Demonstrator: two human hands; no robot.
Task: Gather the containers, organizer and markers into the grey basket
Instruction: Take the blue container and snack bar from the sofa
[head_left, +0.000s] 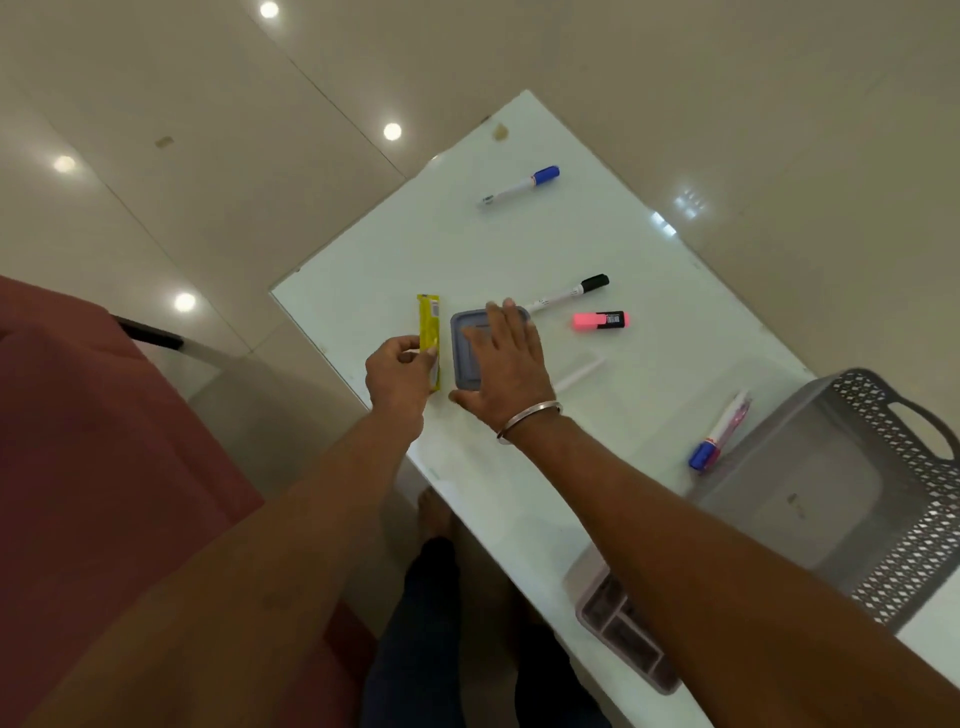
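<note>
On the white table (519, 244), my right hand (506, 364) lies flat with spread fingers on a grey lidded container (465, 338). My left hand (397, 376) pinches the near end of a yellow packet (429, 332) just left of the container. A black-capped marker (569, 292) and a pink highlighter (601, 320) lie beyond the container. A blue-capped marker (522, 184) lies farther back. Two markers, one blue-capped (717, 439), lie beside the grey perforated basket (893, 525) at the right. A pale compartment organizer (623, 631) stands at the table's near edge, partly behind my right forearm.
A reddish seat (104, 467) stands to the left of the table. The glossy tiled floor (182, 130) surrounds the table. My legs and feet (436, 597) show below the table's near edge. A faint white stick-like thing (579, 371) lies right of the container.
</note>
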